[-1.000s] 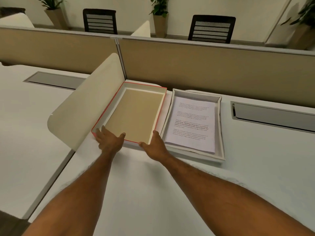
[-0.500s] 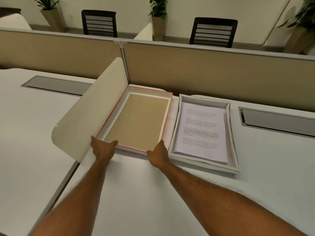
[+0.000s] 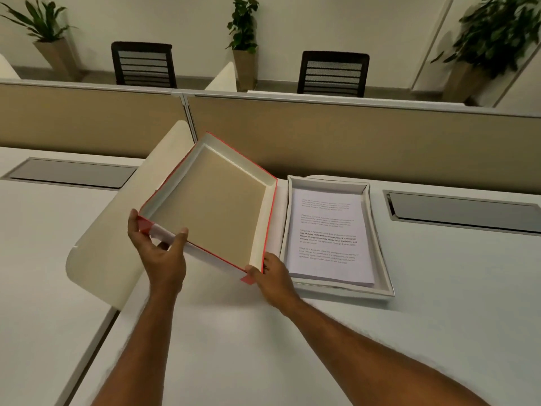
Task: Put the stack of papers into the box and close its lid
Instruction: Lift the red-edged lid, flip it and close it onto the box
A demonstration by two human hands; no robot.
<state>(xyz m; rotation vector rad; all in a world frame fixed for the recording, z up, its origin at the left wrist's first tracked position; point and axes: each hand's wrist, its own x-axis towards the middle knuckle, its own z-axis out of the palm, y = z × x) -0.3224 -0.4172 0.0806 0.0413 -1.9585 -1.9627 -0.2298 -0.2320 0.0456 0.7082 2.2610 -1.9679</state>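
Fingers curled on the near corners of the lid, which is held raised off the desk.

The near-left corner is pinched by the left hand [image 3: 162,253], thumb [image 3: 181,235] on the inner edge and the other fingers underneath; the near-right corner is gripped by the right hand [image 3: 270,276], its fingertips hidden. The red-edged lid [image 3: 213,206] is tilted, hollow side up, its far end high. The stack of papers [image 3: 329,235] is already seen lying inside the white box [image 3: 380,259] just to the right on the desk [image 3: 439,317]. Closing is judged to be the step in hand: next the lid must be turned over, squared above the box rim and lowered evenly.
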